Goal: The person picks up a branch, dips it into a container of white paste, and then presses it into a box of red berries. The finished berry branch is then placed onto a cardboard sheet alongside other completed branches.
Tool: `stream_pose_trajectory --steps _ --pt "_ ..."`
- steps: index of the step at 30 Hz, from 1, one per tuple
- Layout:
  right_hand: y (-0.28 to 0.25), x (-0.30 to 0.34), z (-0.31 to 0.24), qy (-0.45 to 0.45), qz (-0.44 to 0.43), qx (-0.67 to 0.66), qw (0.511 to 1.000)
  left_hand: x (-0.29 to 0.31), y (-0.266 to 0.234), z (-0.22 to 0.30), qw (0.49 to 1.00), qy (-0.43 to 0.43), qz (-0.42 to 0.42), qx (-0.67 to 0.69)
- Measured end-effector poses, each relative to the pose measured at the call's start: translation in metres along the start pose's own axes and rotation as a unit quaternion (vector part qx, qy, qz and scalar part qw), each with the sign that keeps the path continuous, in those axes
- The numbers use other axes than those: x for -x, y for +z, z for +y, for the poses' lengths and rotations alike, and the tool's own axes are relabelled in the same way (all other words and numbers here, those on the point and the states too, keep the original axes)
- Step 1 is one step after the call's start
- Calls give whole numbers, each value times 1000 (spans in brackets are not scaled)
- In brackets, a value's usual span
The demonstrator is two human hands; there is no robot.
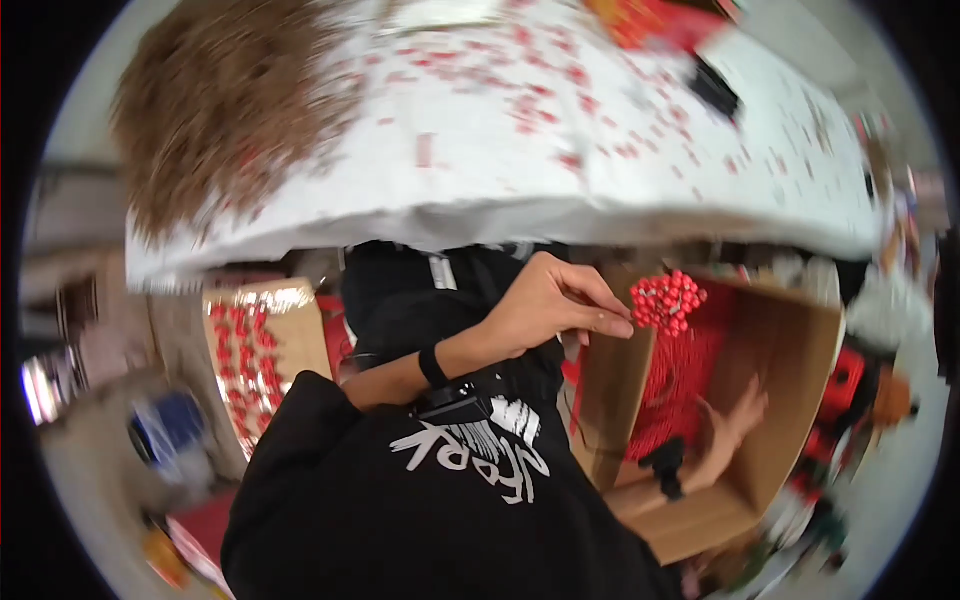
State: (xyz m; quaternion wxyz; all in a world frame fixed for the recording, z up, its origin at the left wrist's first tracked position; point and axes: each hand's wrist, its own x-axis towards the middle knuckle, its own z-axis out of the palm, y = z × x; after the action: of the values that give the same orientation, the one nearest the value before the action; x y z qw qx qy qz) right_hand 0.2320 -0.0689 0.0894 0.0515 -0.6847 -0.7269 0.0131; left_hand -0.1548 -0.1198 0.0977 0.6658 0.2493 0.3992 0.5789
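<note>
White lettering (pixel 470 455) marked black shirt (pixel 390 510). Left hand (pixel 545 305) pinched red berries (pixel 669 302); right hand (pixel 737 412) splayed, empty, inside four-o'clock carton (pixel 795 400) of red pieces (pixel 672 385).

White coats the tabletop (pixel 470 190), speckled with red bits (pixel 575 75) toward its far edge; a shaggy brown bundle (pixel 225 105) covers its left end, and a red-and-orange package (pixel 655 22) brightens the far edge. The berry bunch (pixel 668 302) is red with pale flecks. A tan box (pixel 815 370) holds red contents (pixel 675 395). White lettering patterns the black shirt (pixel 400 520); the wristband (pixel 432 367) is black.
</note>
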Motion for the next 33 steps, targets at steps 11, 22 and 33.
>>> stream_pose_trajectory --steps 11,22,33 --pt "-95 -48 -272 -188 425 -441 768 114 -132 -6 899 226 361 102" --pt "0 3 -450 -470 20 -540 698 268 -223 -134 534 354 684 349" --pt "41 91 -514 -548 -152 -401 718 376 -198 -316 156 166 950 214"
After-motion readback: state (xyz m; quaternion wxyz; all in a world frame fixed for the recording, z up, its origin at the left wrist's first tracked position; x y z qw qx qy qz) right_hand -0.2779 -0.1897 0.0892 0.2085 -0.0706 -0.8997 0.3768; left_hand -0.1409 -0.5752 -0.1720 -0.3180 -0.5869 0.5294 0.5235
